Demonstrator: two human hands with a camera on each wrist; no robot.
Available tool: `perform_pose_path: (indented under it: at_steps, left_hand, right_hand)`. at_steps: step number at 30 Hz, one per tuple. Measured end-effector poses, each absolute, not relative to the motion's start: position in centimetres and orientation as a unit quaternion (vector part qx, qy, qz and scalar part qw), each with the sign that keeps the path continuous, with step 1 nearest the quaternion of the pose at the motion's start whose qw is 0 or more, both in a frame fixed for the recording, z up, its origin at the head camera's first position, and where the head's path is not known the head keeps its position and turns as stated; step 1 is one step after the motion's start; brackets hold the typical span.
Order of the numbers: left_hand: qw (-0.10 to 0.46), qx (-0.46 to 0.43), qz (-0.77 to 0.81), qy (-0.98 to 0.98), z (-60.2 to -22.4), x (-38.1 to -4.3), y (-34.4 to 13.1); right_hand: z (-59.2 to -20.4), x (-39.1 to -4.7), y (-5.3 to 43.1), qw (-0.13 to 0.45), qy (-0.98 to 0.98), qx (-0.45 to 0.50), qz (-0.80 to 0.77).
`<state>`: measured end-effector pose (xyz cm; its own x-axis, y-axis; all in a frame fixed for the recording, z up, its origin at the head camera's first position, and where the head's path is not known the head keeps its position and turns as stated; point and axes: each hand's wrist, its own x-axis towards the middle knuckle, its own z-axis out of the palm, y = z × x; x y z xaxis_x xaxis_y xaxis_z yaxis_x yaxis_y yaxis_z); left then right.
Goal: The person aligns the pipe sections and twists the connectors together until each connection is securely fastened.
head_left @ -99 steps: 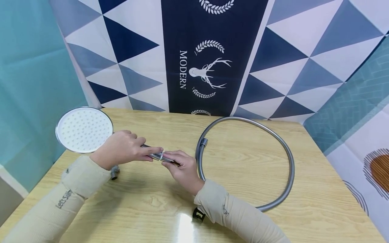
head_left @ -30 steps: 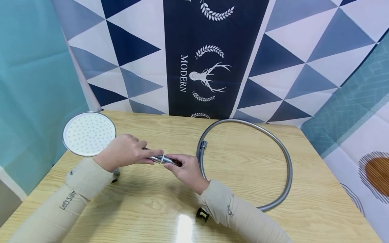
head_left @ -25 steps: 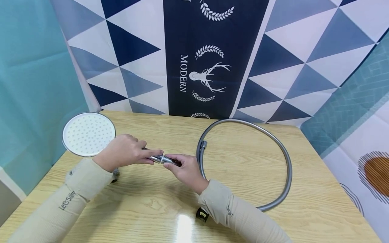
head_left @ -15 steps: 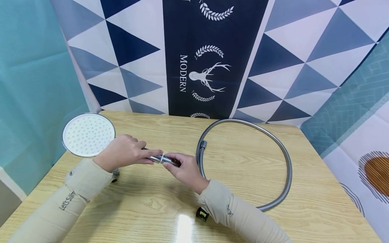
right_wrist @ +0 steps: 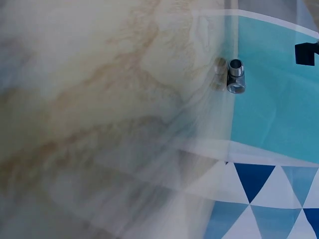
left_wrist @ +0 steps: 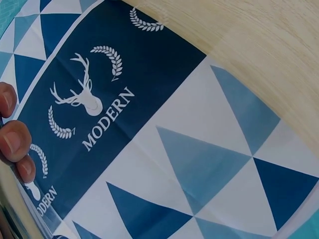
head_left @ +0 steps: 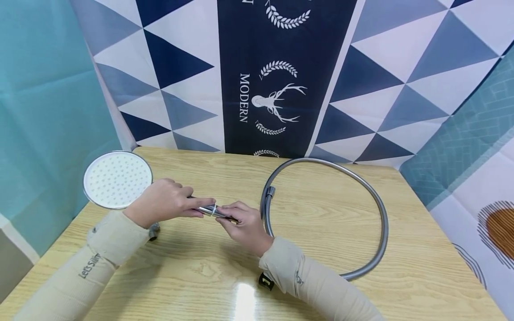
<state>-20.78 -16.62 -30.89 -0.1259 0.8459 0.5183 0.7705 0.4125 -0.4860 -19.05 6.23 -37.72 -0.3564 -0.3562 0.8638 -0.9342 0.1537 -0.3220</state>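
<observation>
My left hand (head_left: 162, 203) holds a chrome tube (head_left: 206, 209), index finger stretched along it toward a white ring. Just beyond that ring, my right hand (head_left: 245, 225) pinches the dark, shiny continuation of the tube between thumb and fingers. Behind my left wrist stands out a round shower head (head_left: 118, 179) with a white nozzle face and chrome rim; my hand hides where it joins the tube. In the left wrist view, left fingertips (left_wrist: 15, 142) curl at the left edge beside shiny metal. The right wrist view shows neither the right fingers nor the tube.
A grey metal shower hose (head_left: 383, 214) lies in a big loop on the right of the wooden table (head_left: 321, 214). A small chrome elbow fitting (right_wrist: 236, 76) sits near the left side. Below my right wrist is a black piece (head_left: 266, 281) marked 1. Patterned cloth (head_left: 277, 80) hangs behind.
The right thumb and fingers have shifted their pinch around the tube, most lately with the fingers lifting a little over it. The left hand keeps its hold; the head view has tilted slightly.
</observation>
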Motion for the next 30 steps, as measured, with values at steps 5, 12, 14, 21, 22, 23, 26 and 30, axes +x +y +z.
perform_pose_path:
  at_steps: [5, 12, 14, 21, 22, 23, 26, 30]
  left_hand:
    - [0.383, -0.541, 0.045, -0.747, -31.0, -20.9, -16.5]
    - [0.387, -0.545, 0.048, -0.743, -30.8, -20.9, -16.5]
    - [0.386, -0.546, 0.053, -0.741, -30.7, -20.9, -16.4]
    - [0.381, -0.542, 0.067, -0.746, -30.2, -20.7, -16.7]
    - [0.381, -0.541, 0.067, -0.747, -30.2, -20.7, -16.7]
    - [0.381, -0.541, 0.066, -0.747, -30.2, -20.6, -16.8]
    - [0.379, -0.543, 0.069, -0.747, -30.1, -20.6, -16.9]
    - [0.385, -0.546, 0.074, -0.74, -30.0, -20.7, -17.0]
  right_hand:
    - [-38.0, -19.3, 6.4, 0.318, -0.69, 0.468, 0.452]
    - [-38.1, -19.3, 6.4, 0.325, -0.692, 0.474, 0.438]
    - [-38.1, -19.2, 6.4, 0.324, -0.696, 0.468, 0.438]
    - [-38.0, -18.8, 5.9, 0.279, -0.71, 0.44, 0.473]
    - [-37.9, -18.8, 5.9, 0.276, -0.71, 0.439, 0.476]
    - [-37.9, -18.7, 5.8, 0.275, -0.709, 0.438, 0.479]
    - [-38.1, -18.7, 5.7, 0.292, -0.708, 0.442, 0.467]
    - [-38.4, -18.9, 5.4, 0.329, -0.705, 0.448, 0.44]
